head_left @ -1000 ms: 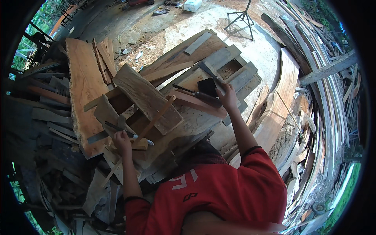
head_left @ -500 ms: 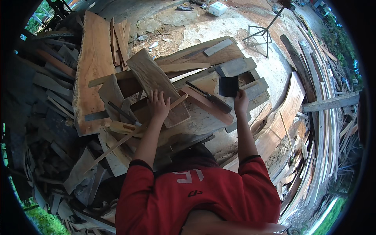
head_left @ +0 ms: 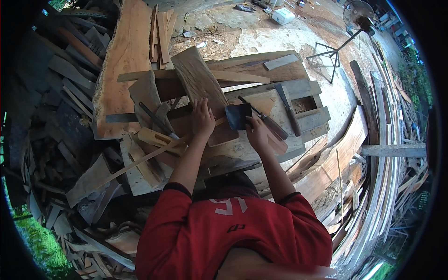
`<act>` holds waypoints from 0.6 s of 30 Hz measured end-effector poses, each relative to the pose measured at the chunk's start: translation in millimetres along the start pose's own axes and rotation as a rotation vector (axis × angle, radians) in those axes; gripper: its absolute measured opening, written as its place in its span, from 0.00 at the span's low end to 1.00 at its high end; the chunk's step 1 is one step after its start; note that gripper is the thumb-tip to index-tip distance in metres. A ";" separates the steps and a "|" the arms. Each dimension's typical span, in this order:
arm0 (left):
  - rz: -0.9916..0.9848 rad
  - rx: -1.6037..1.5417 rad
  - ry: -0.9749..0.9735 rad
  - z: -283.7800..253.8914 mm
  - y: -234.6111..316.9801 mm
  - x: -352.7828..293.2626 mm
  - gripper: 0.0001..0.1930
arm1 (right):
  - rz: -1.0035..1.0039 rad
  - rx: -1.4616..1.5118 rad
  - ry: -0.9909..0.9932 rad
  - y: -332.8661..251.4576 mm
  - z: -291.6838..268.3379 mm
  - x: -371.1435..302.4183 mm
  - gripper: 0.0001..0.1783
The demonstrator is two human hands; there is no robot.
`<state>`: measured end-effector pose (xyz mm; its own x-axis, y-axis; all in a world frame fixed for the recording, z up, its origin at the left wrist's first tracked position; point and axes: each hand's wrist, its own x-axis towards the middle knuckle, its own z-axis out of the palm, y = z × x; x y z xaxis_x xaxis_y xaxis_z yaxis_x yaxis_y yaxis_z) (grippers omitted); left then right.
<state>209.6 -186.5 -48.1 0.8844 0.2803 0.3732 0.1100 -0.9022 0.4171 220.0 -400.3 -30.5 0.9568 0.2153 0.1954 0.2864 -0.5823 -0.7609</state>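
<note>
My left hand [head_left: 203, 119] lies spread on the lower part of a thick, rough-grained board [head_left: 199, 77], which sits tilted on the pile of timber. In my right hand [head_left: 257, 132] a dark, flat, square sheet [head_left: 237, 116] is pinched at its right edge; it hovers over or touches the board's right edge, I cannot tell which. Right of that hand lie a chisel-like tool with a dark handle [head_left: 274, 127] and a broader-bladed one [head_left: 289, 109]. A thin wooden strip [head_left: 140, 163] runs under my left forearm. Another long tool [head_left: 156, 117] rests left of my left hand.
A wide live-edge slab [head_left: 123, 70] stands at the far left, beside heaped offcuts [head_left: 84, 177]. Long planks [head_left: 382, 163] are stacked on the right. Farther off are a fan on a stand [head_left: 345, 44] and a white container [head_left: 283, 16].
My right hand has carried the dark sheet leftward, from beside the tools to the board near my left hand. The broad-bladed tool it hid now shows. The view has shifted slightly.
</note>
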 end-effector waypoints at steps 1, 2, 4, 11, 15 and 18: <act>-0.013 -0.092 0.027 0.0 -2.1 -0.1 0.20 | 0.036 -0.086 -0.097 -8.9 2.4 -5.0 0.19; -0.025 -0.184 0.056 -0.1 -4.6 -0.1 0.18 | 0.070 -0.174 -0.193 -14.6 5.1 -7.1 0.23; -0.038 -0.238 0.093 -0.5 -2.2 0.7 0.17 | 0.100 -0.223 -0.251 -20.7 8.3 -7.6 0.33; -0.080 -0.404 0.249 4.0 -15.3 -1.4 0.14 | 0.004 -0.640 -0.201 -75.6 29.4 -6.7 0.38; -0.267 -0.690 0.239 -8.1 -28.1 1.0 0.12 | -0.192 -0.685 -0.242 -54.5 52.6 10.4 0.34; -0.453 -1.010 0.204 -62.5 -53.6 5.7 0.12 | -0.223 -0.456 -0.255 -24.8 62.8 18.9 0.29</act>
<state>180.4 -116.1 -16.5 0.7551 0.6468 0.1069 -0.0977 -0.0501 0.9939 227.9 -332.6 -46.8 0.8442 0.5218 0.1223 0.5274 -0.7681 -0.3633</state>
